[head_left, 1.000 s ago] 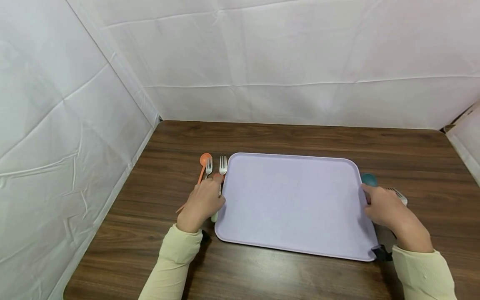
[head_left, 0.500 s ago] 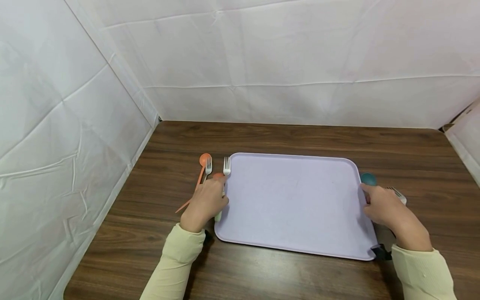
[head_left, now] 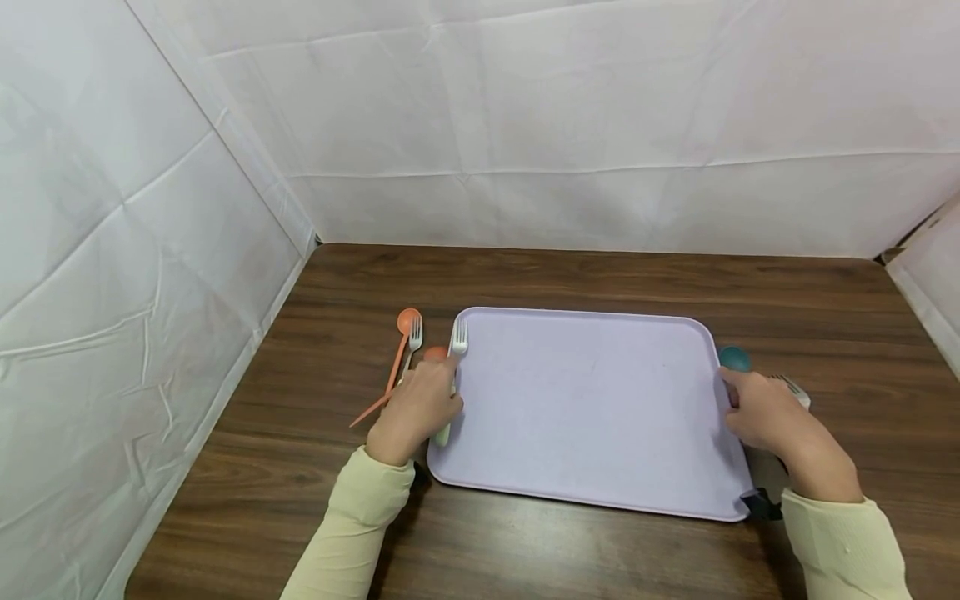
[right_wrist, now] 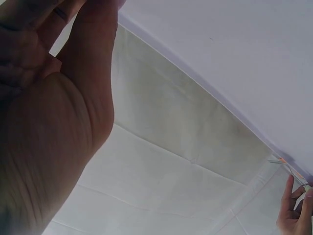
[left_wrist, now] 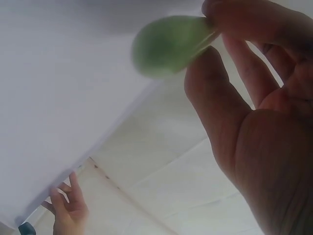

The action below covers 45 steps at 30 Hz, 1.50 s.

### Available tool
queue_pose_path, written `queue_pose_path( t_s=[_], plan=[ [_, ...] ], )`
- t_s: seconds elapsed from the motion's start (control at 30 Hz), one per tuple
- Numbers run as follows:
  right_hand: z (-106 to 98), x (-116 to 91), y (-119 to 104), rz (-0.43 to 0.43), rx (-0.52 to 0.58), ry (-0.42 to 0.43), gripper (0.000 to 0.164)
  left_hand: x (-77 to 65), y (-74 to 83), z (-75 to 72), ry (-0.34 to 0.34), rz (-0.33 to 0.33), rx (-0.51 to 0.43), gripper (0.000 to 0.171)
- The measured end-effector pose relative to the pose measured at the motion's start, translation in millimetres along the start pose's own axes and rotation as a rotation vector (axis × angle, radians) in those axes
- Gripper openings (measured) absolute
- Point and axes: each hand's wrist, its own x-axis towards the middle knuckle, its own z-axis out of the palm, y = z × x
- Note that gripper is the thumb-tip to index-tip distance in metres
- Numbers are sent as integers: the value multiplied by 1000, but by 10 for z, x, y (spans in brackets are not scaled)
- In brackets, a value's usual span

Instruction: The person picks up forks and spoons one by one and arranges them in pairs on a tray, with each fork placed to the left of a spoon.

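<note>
My left hand (head_left: pixel 416 408) pinches a fork (head_left: pixel 459 337) with a pale green handle (left_wrist: pixel 168 46) between thumb and fingers. The fork's silver tines overlap the left rim of the lilac tray (head_left: pixel 585 408), pointing away from me, and part of it is hidden under the hand. Beside this hand lie an orange spoon (head_left: pixel 408 320), another fork (head_left: pixel 416 333) and a second orange spoon bowl (head_left: pixel 435 354), partly covered. At the tray's right edge, my right hand (head_left: pixel 772 417) rests with index finger and thumb at the rim, next to a teal spoon (head_left: pixel 735 359).
A white fork (head_left: pixel 793 390) lies right of my right hand, its handle hidden. The tray lies flat on a dark wood table (head_left: pixel 600 275). White sheet walls (head_left: pixel 562 125) rise behind the table and on the left side.
My left hand has moved slightly right with the fork, whose tines now overlap the tray's rim instead of lying left of it. The right hand and tray have stayed nearly still.
</note>
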Motion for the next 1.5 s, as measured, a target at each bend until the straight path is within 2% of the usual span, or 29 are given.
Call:
queue_pose_path(
  t_s=[0.13, 0.37, 0.53, 0.7, 0.9, 1.2, 1.4, 1.5],
  plan=[
    [-1, -1, 11, 5, 4, -10, 60, -3, 9, 33, 2, 8, 12, 19],
    [8, -3, 24, -7, -3, 1, 60, -3, 16, 101, 46, 104, 33, 8],
    [19, -12, 16, -16, 6, 14, 60, -22, 32, 129, 27, 86, 79, 8],
    [20, -10, 14, -13, 9, 15, 60, -41, 49, 143, 39, 65, 78, 9],
    [11, 0, 21, -13, 11, 8, 60, -46, 44, 130, 90, 57, 65, 11],
    [12, 6, 23, -10, 22, 4, 61, -82, -2, 64, 177, 48, 6, 37],
    [12, 9, 20, -14, 28, 12, 60, -108, -59, 27, 228, 53, -10, 39],
    [12, 9, 28, -12, 30, 14, 60, -110, -95, 18, 263, 67, -31, 35]
  ],
)
